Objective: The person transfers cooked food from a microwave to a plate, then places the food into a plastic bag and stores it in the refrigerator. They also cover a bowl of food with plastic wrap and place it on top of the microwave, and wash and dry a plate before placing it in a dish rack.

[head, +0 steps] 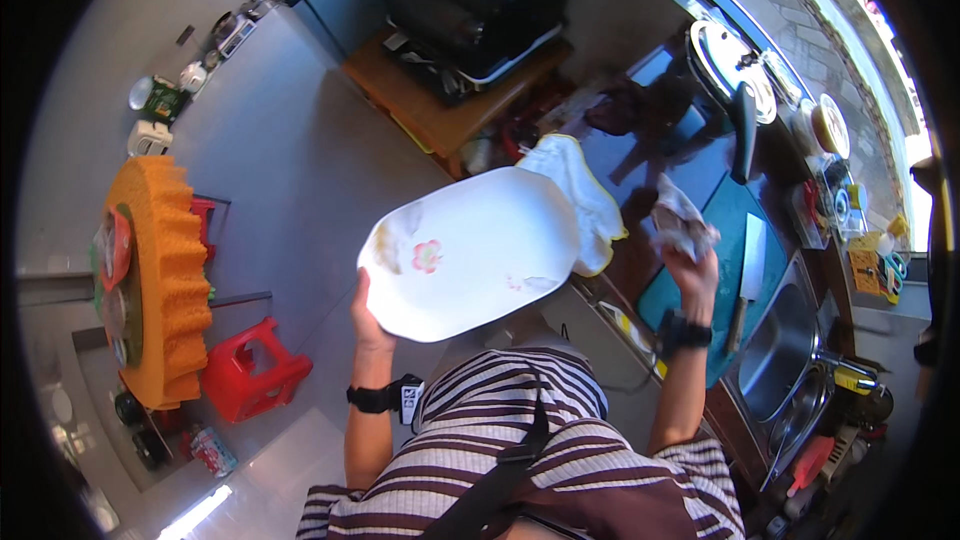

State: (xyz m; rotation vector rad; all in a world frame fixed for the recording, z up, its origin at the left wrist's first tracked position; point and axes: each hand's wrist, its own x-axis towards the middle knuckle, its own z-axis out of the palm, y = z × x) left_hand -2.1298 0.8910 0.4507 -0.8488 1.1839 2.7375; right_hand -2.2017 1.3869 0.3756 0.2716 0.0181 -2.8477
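Observation:
A long white serving plate [480, 255] with a printed red flower is tilted in front of my body. My left hand [371, 319] grips its left end by the rim. Over the counter, my right hand [696, 277] holds a crumpled, stained cloth [681, 219], apart from the plate. A white towel with yellow edging [581, 199] lies at the counter's edge, partly hidden behind the plate. Beneath my right hand is a teal cutting board [724, 270], on which a cleaver [752, 262] rests.
A metal sink [776, 341] is set in the counter right of the board. Beyond it sits a lidded pan with a black handle [742, 127]. A wooden stand [442, 109] bears a dark appliance. On the left are a red plastic stool [255, 371] and a table with an orange cloth [161, 277].

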